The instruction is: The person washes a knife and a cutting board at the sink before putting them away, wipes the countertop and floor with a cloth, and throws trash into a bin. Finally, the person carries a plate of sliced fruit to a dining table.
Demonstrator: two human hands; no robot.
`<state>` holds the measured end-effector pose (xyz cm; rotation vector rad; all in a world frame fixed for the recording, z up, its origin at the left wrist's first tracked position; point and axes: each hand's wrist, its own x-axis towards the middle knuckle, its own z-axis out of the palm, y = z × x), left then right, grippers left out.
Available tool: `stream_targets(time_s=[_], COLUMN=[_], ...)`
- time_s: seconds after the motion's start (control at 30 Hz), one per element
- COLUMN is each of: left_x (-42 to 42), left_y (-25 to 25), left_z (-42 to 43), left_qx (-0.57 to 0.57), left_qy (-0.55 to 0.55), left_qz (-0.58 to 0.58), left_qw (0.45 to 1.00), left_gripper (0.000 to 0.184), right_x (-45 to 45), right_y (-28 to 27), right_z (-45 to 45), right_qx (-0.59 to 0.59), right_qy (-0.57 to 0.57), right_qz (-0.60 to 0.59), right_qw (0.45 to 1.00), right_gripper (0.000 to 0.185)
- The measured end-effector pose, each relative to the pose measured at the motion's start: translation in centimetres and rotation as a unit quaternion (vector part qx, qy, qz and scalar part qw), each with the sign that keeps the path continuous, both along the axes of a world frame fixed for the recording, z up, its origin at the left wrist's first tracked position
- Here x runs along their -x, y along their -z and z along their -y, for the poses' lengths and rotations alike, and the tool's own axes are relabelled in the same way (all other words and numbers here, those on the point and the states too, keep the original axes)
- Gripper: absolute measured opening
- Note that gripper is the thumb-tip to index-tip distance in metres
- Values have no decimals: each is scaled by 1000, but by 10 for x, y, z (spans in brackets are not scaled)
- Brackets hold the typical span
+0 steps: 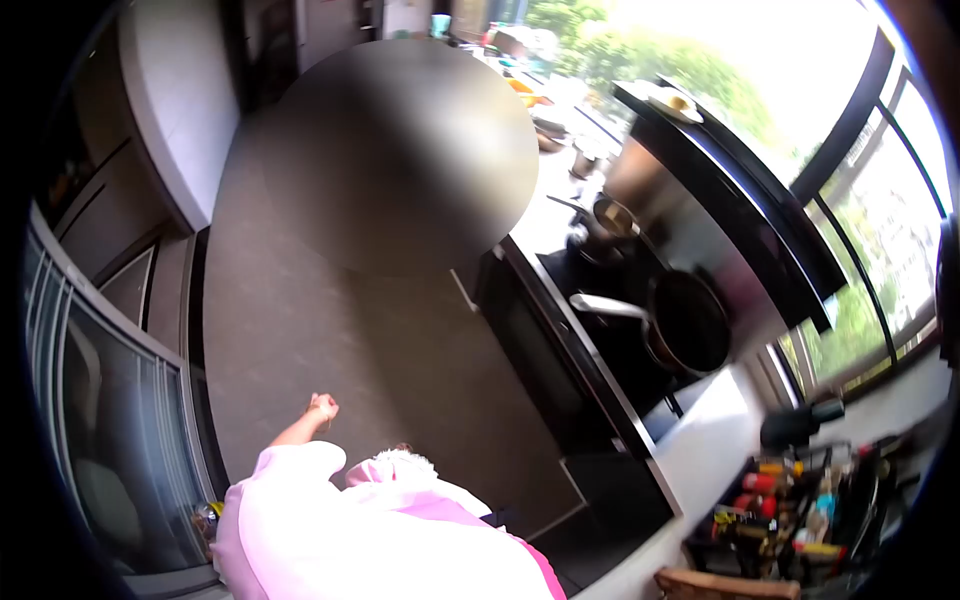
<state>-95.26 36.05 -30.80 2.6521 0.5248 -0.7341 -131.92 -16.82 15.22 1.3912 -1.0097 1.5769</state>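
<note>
1. The left hand [323, 407] is over the floor [400, 350], in front of the person's pale pink sleeve [290, 478]. Its fingers look curled in, but it is too small and blurred to tell whether it holds anything.
2. The right hand cannot be made out, so its state cannot be told.
3. The pan [688, 322], large, round and dark inside, is at the near end of the black stove [625, 350], on the right. Its pale handle points left, and it is well apart from the left hand.
4. The pot [613, 217], smaller, is at the far end of the stove, its dark handle pointing left. Something pale yellow is inside; it is too blurred to name.
5. A black hood [740, 190] slants above the stove. On its far end is a white plate [677, 104] with something yellowish on it.
6. The white worktop [700, 430] runs on near the stove. At near right are crowded bottles and packets [775, 505], red, yellow and blue, mostly blurred.
7. On the left is a glass door [105, 420]. A small shiny item [208, 515] with some yellow is between it and the person's clothing.
8. A window [870, 240] fills the far right, with greenery outside.
</note>
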Motion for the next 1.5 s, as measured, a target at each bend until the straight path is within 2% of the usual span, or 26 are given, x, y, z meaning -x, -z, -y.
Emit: stream_targets(time_s=[0.03, 0.1, 0.17, 0.27, 0.3, 0.37, 0.43, 0.5, 0.63, 0.67, 0.7, 0.73, 0.77, 0.8, 0.83, 0.9, 0.97, 1.07, 1.1, 1.17, 1.2, 1.23, 1.27, 1.3, 1.4, 1.5], left_x=[-11, 0, 18, 46, 52, 58, 76, 78, 48, 29, 10, -4, -10, -19, -32, -66, -105, -176, -203, -271, -313, -361, -410, -457, -642, -842], left_y=[38, 39, 27, 59, 60, 66, 70, 75, 58, 58, 45, 35, 23, 15, 8, -2, -3, 5, 12, 24, 24, 28, 36, 42, 34, -1], left_z=[-46, -105, -145, -214, -225, -233, -245, -238, -227, -230, -237, -233, -234, -232, -232, -232, -238, -264, -281, -319, -345, -375, -404, -435, -521, -561], left_qx=[8, -11, 8, 6, 1, 9, 2, 62, 104, 35, -38, 77, 76, 87, 99, 116, 122, 124, 123, 120, 110, 103, 94, 79, 57, 222], left_qy=[-4, -72, -194, -238, -246, -289, -332, -360, -456, -214, 44, -304, -312, -361, -397, -443, -463, -468, -465, -449, -439, -425, -409, -387, -335, -327], left_qz=[3, -50, -53, -30, -37, -52, -85, -91, -98, -178, -250, -223, -234, -223, -210, -193, -186, -186, -187, -183, -176, -160, -140, -113, 39, 195], left_qw=[1000, 996, 979, 971, 969, 956, 940, 926, 878, 960, 966, 923, 918, 901, 888, 868, 858, 855, 857, 866, 874, 885, 897, 912, 940, 898], left_gripper=[22, 22, 20, 20, 21, 21, 21, 22, 23, 26, 29, 31, 31, 30, 30, 28, 26, 24, 23, 22, 21, 21, 20, 19, 18, 13], right_x=[-43, -100, -181, -316, -354, -429, -501, -559, -700, -740, -779, -819, -861, -899, -939, -1010, -1066, -1159, -1186, -1235, -1262, -1288, -1307, -1322, -1371, -1432], right_y=[-5, 16, 33, 45, 48, 53, 55, 65, 101, 110, 118, 126, 129, 127, 134, 124, 112, 142, 152, 179, 201, 229, 230, 229, 220, 215], right_z=[-14, -4, 7, -26, -35, -51, -81, -92, -115, -124, -136, -149, -167, -195, -206, -260, -315, -360, -373, -384, -385, -376, -382, -379, -393, -408], right_qx=[29, -87, -82, -226, -265, -214, -239, -258, -289, -290, -338, -411, -439, -508, -516, -483, -506, -468, -518, -537, -523, -561, -573, -521, -571, -587], right_qy=[58, -81, -136, -344, -398, -372, -461, -465, -592, -594, -604, -605, -645, -692, -687, -750, -743, -775, -753, -707, -720, -698, -691, -645, -601, -569], right_qz=[-55, -82, -117, -107, -103, -198, -217, -253, -225, -238, -232, -212, -202, -150, -172, -164, -170, -201, -196, -231, -214, -216, -207, -299, -281, -254], right_qw=[996, 989, 980, 905, 872, 881, 827, 809, 718, 712, 683, 648, 592, 490, 482, 422, 403, 374, 356, 398, 403, 388, 390, 472, 484, 517], right_gripper=[39, 45, 36, 29, 27, 22, 18, 14, 6, 8, 7, 10, 15, 22, 29, 38, 39, 32, 28, 21, 10, 9, 17, 21, 20, 20])
